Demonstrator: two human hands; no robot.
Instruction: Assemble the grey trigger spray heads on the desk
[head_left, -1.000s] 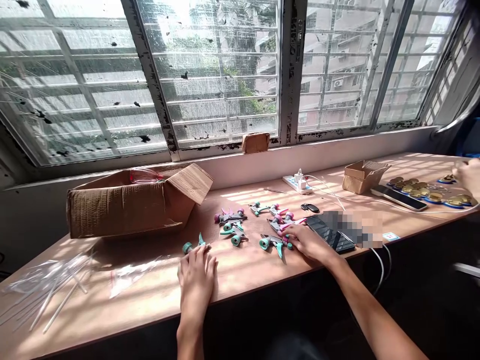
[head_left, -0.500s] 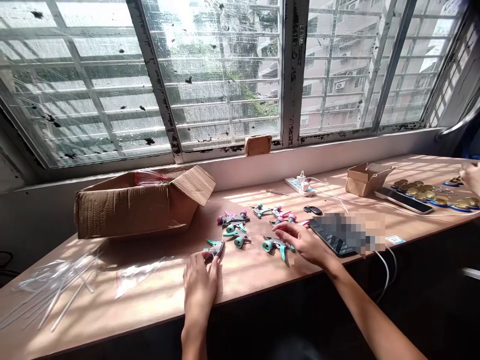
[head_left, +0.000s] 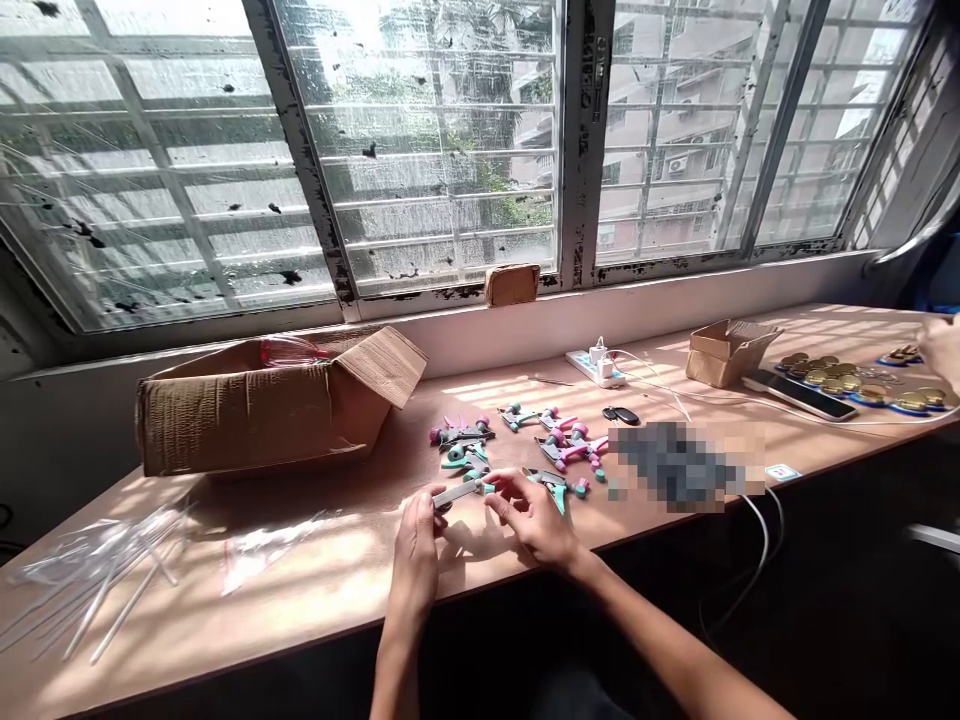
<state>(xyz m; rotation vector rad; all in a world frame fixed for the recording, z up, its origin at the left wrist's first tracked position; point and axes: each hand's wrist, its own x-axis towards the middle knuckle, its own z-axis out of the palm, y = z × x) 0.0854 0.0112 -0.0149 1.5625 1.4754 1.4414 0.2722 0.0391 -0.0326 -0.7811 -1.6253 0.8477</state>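
My left hand (head_left: 417, 540) is closed on a grey trigger sprayer head (head_left: 457, 494), which points right and is raised off the table. Between the thumb and fingers of my right hand (head_left: 534, 515) is a small teal nozzle cap (head_left: 489, 490), right at the sprayer's tip; whether it is seated there I cannot tell. Just beyond lie a grey and teal sprayer head (head_left: 466, 460) and more in pink and grey (head_left: 461, 432). Another teal one (head_left: 553, 484) is partly hidden behind my right hand. Loose small caps, pink (head_left: 582, 487) and teal (head_left: 599, 475), rest to its right.
At the left stands an open cardboard box (head_left: 240, 425). Thin white tubes (head_left: 124, 590) and a clear plastic bag (head_left: 262, 550) lie before it. Rightward are a blurred dark device (head_left: 667, 465), power strip (head_left: 596, 369), small box (head_left: 724, 355), phone (head_left: 802, 395), gold discs (head_left: 840, 378) and another person's hand (head_left: 941, 350).
My left hand has lifted the sprayer head and turned it. My right hand has moved left from beside the other sprayers, bringing a teal cap to its tip.
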